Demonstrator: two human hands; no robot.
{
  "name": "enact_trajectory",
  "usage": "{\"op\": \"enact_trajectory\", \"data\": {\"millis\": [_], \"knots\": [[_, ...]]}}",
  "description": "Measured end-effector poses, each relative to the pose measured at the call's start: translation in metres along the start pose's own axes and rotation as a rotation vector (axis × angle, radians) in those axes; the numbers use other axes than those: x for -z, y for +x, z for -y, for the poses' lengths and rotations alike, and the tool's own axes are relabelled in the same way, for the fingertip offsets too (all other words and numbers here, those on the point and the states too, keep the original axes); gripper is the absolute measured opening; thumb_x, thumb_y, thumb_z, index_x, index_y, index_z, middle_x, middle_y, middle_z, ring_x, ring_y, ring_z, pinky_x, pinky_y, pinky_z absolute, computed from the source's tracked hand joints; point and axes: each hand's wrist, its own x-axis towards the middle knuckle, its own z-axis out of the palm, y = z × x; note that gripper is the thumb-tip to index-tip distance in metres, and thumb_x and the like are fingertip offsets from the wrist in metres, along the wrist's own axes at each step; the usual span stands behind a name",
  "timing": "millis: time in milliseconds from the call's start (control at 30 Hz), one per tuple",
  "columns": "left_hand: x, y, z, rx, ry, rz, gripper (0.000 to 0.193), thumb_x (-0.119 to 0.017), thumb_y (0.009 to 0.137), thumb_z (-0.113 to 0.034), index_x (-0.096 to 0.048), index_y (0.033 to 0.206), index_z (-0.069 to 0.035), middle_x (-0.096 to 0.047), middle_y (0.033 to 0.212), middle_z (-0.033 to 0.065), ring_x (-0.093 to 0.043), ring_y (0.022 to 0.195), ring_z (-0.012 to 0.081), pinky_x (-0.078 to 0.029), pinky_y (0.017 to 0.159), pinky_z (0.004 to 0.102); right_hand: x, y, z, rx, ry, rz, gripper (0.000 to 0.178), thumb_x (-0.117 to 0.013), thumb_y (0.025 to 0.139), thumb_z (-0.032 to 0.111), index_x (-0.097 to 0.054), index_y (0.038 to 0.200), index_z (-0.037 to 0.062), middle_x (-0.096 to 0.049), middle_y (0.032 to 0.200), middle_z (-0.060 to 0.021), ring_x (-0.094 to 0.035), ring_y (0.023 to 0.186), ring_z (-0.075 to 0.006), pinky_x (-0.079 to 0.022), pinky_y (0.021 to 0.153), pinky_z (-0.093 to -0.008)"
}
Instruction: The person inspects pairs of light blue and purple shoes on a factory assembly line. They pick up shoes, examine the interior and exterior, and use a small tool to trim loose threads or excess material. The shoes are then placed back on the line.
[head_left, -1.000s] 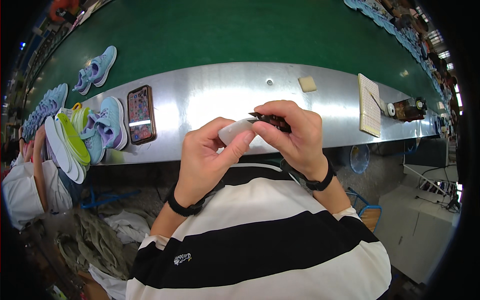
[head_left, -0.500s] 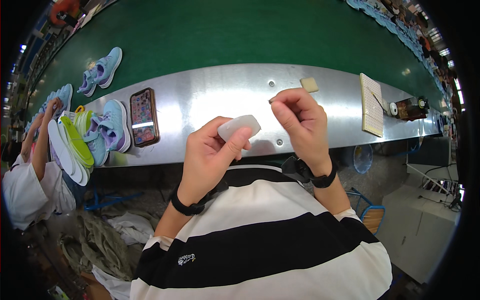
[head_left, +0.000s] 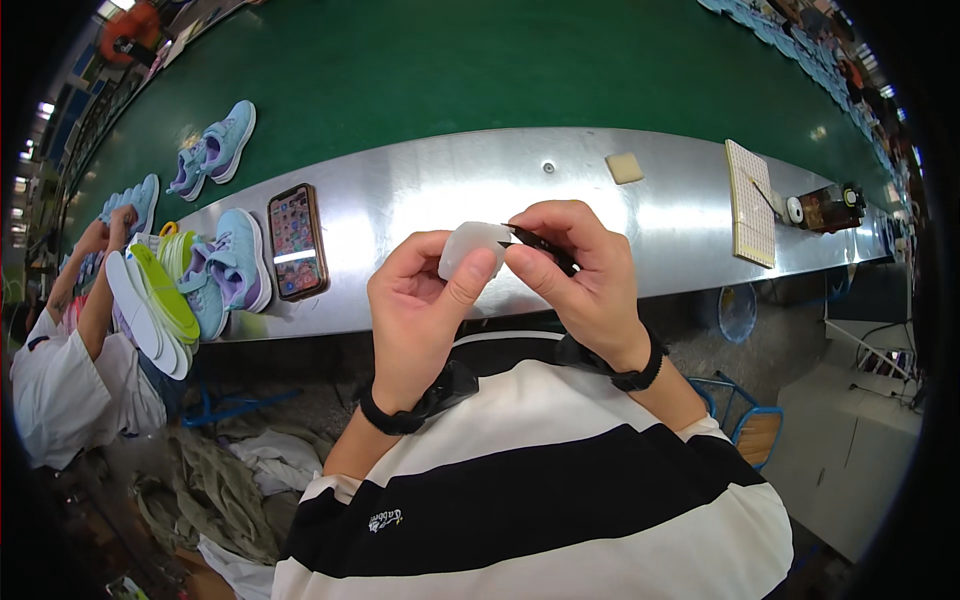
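Between the thumb and fingers of my left hand (head_left: pixel 420 300) is a rounded, whitish flat piece (head_left: pixel 465 243), of a material I cannot make out. My right hand (head_left: pixel 585 285) pinches a small black two-tipped tool (head_left: pixel 540 246) that looks like tweezers. Its pointed tips are at the right edge of the whitish piece; whether they touch it I cannot tell. Both hands are close together above the metal table edge (head_left: pixel 400 190). A cream square pad (head_left: pixel 625 168) lies on the metal beyond my right hand.
A phone (head_left: pixel 297 243), light blue shoes (head_left: pixel 238 262) and white and green insoles (head_left: pixel 160 295) are at left, near a co-worker's hands (head_left: pixel 105 228). More shoes (head_left: pixel 215 150) sit on the green belt (head_left: pixel 450 70). At right are a notepad (head_left: pixel 750 205) and a dark bottle (head_left: pixel 832 208).
My right hand has come left and down to the whitish piece. The black tool, mostly hidden in the hand before, now shows its tips and body. The whitish piece has turned in my left hand.
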Motion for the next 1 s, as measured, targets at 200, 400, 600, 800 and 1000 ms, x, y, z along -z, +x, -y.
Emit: {"op": "enact_trajectory", "data": {"millis": [200, 400, 600, 800, 1000], "knots": [[-0.004, -0.003, 0.000, -0.048, 0.017, 0.007, 0.018, -0.070, 0.090, -0.005, -0.063, 0.105, 0.003, -0.067, 0.096, 0.0055, -0.060, 0.084, 0.0075, -0.047, 0.073, 0.0206, -0.004, 0.001, -0.003, 0.097, -0.048, -0.052, 0.026, -0.075, 0.088, 0.021, -0.064, 0.101, 0.0024, -0.064, 0.073, -0.0048, -0.057, 0.062, -0.0076, -0.044, 0.055, -0.0205], [-0.002, -0.003, 0.002, -0.053, -0.010, 0.034, 0.019, -0.070, 0.091, -0.005, -0.062, 0.106, 0.003, -0.067, 0.095, 0.0063, -0.060, 0.085, 0.0081, -0.048, 0.074, 0.0211, -0.002, 0.002, -0.003, -0.037, 0.117, 0.003, 0.022, -0.072, 0.090, 0.019, -0.064, 0.101, 0.0020, -0.065, 0.071, -0.0044, -0.058, 0.060, -0.0078, -0.045, 0.055, -0.0205], [0.000, 0.004, 0.007, 0.059, -0.113, 0.070, 0.023, -0.070, 0.092, -0.013, -0.061, 0.107, 0.002, -0.067, 0.094, 0.0064, -0.061, 0.083, 0.0083, -0.048, 0.073, 0.0208, -0.004, 0.003, -0.001, -0.419, 0.621, 0.044, 0.020, -0.066, 0.095, 0.020, -0.062, 0.104, 0.0023, -0.057, 0.072, 0.0030, -0.047, 0.060, -0.0030, -0.034, 0.049, -0.0189], [0.002, 0.006, 0.009, 0.123, -0.160, 0.071, 0.024, -0.070, 0.092, -0.015, -0.062, 0.106, 0.002, -0.066, 0.091, 0.0048, -0.060, 0.079, 0.0068, -0.048, 0.071, 0.0204, -0.006, 0.003, 0.000, -0.556, 0.701, 0.041, 0.018, -0.060, 0.099, 0.022, -0.062, 0.102, 0.0042, -0.051, 0.071, 0.0052, -0.041, 0.059, -0.0020, -0.029, 0.049, -0.0183], [0.003, 0.006, 0.006, 0.108, -0.107, 0.071, 0.023, -0.070, 0.092, -0.015, -0.062, 0.106, 0.002, -0.067, 0.090, 0.0050, -0.060, 0.078, 0.0070, -0.048, 0.070, 0.0208, 0.000, 0.010, -0.007, -0.515, 0.511, -0.059, 0.022, -0.058, 0.099, 0.029, -0.060, 0.100, 0.0064, -0.049, 0.064, 0.0048, -0.038, 0.054, -0.0016, -0.024, 0.045, -0.0182]]}}
